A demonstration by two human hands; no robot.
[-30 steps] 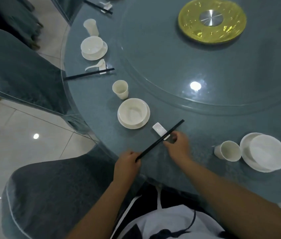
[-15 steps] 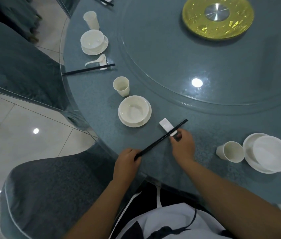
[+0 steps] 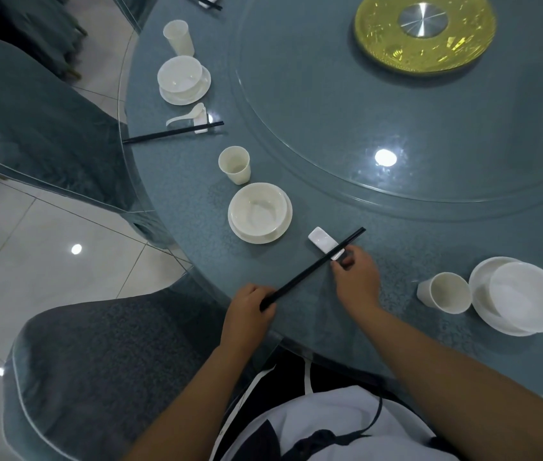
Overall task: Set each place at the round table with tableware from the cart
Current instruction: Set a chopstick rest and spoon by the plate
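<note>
Black chopsticks (image 3: 316, 264) lie slanted across a small white rest (image 3: 321, 239) near the round table's front edge (image 3: 196, 261). My left hand (image 3: 250, 311) grips their near end. My right hand (image 3: 356, 277) pinches the rest's right end just under the chopsticks. Left of the rest stands a white bowl on a saucer (image 3: 260, 212), with a white cup (image 3: 235, 164) beyond it.
A finished place at the far left has a cup (image 3: 178, 36), bowl (image 3: 183, 78), spoon (image 3: 186, 116) and chopsticks (image 3: 173, 133). At the right stand a cup (image 3: 446, 292) and bowl (image 3: 523, 296). Grey-covered chairs (image 3: 103, 371) stand close by. A yellow disc (image 3: 424, 31) marks the glass turntable's middle.
The chopsticks and the rest have shifted slightly up the table with both hands. The camera view has moved a little; the hands keep their hold.
</note>
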